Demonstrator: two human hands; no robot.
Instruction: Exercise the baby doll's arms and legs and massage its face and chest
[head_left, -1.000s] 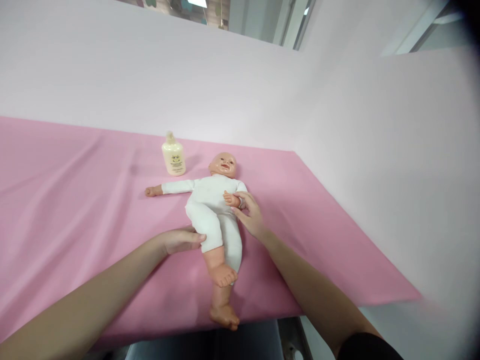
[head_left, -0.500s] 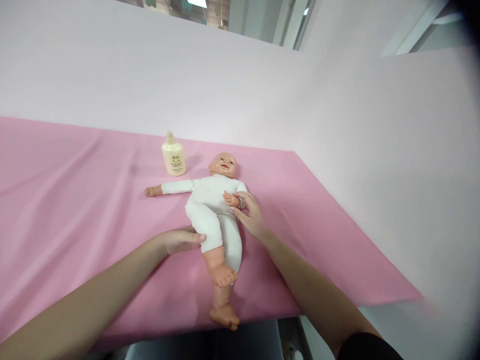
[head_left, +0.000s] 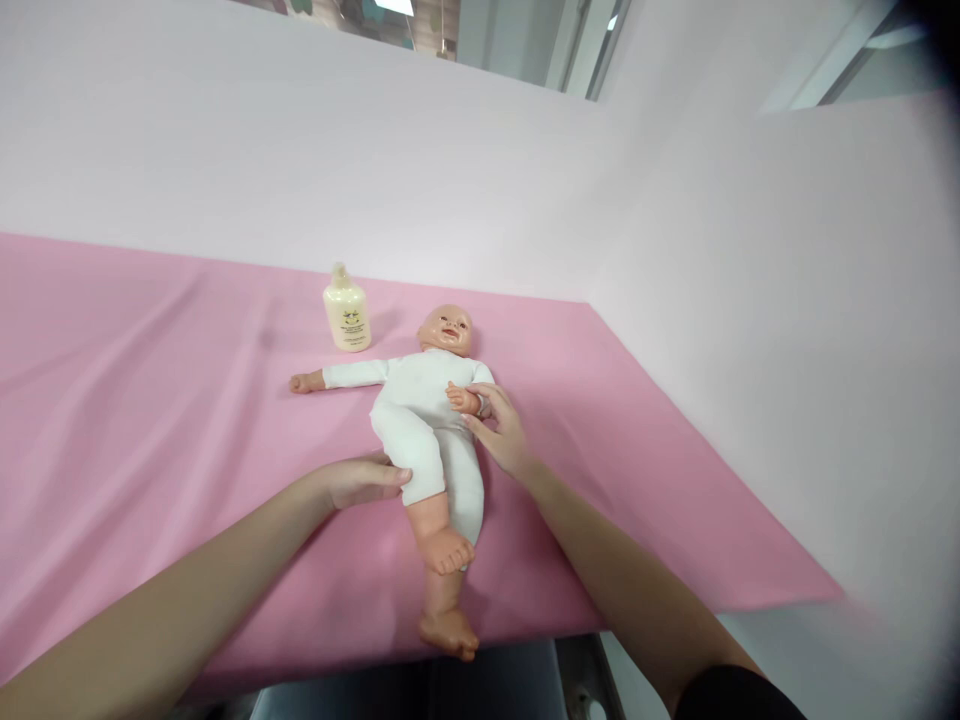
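Observation:
A baby doll (head_left: 420, 385) with a white cloth body lies face up, its head toward the wall and its feet at the table's front edge. My left hand (head_left: 367, 480) grips the doll's bent leg near the knee, thumb on top; its other fingers are mostly hidden beneath. That leg crosses over the other one. Around the doll's wrist, on the right side, my right hand (head_left: 501, 430) is closed, with the doll's small hand (head_left: 463, 399) showing over its belly. The doll's other arm (head_left: 352, 374) stretches out to the left on the cloth.
A cream-coloured pump bottle (head_left: 347, 315) stands upright left of the doll's head. Pink cloth (head_left: 187, 400) with soft creases covers the table. White walls (head_left: 300, 150) rise behind and to the right. Below the front edge, dark-clad legs (head_left: 420, 690) show.

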